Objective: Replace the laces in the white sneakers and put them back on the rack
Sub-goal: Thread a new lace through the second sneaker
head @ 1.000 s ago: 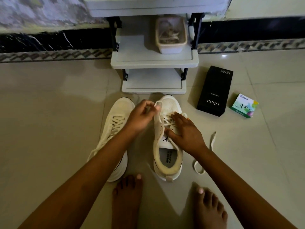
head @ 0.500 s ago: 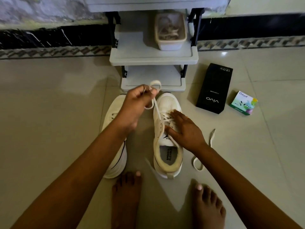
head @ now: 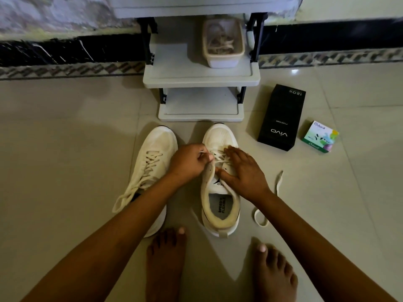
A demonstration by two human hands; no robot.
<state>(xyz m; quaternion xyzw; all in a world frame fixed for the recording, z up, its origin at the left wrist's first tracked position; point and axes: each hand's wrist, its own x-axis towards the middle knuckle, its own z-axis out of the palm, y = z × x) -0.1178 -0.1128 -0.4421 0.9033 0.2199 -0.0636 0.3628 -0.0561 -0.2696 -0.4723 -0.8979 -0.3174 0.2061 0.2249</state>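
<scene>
Down on the tiled floor [head: 65, 149], a person crouches over two white sneakers set side by side in the middle of the frame, toes pointing up toward the rack [head: 200, 78]. The left hand [head: 188, 161] is curled, its fingers [head: 197, 149] pinching the tip of the lace [head: 218, 158] just beside the eyelets of the open sneaker [head: 220, 134]. That lace crosses only the front rows, and the tongue and insole are bare below it. The right hand [head: 244, 171] lies flat on the same shoe, fingers [head: 234, 152] straight and slightly spread over the lacing, thumb resting on the tongue.

Left of centre the laced sneaker [head: 157, 144] is threaded all the way, its ends trailing on the floor toward the lower left. A loose lace [head: 260, 219] lies in a loop on the tiles at right of centre.

On the rack's upper shelf, top centre, a tub [head: 222, 59] holds a tangle of laces. At the right lie a black box [head: 281, 118] and, beside it, a small green box [head: 320, 136]. Bare feet [head: 165, 258] show at the bottom edge.
</scene>
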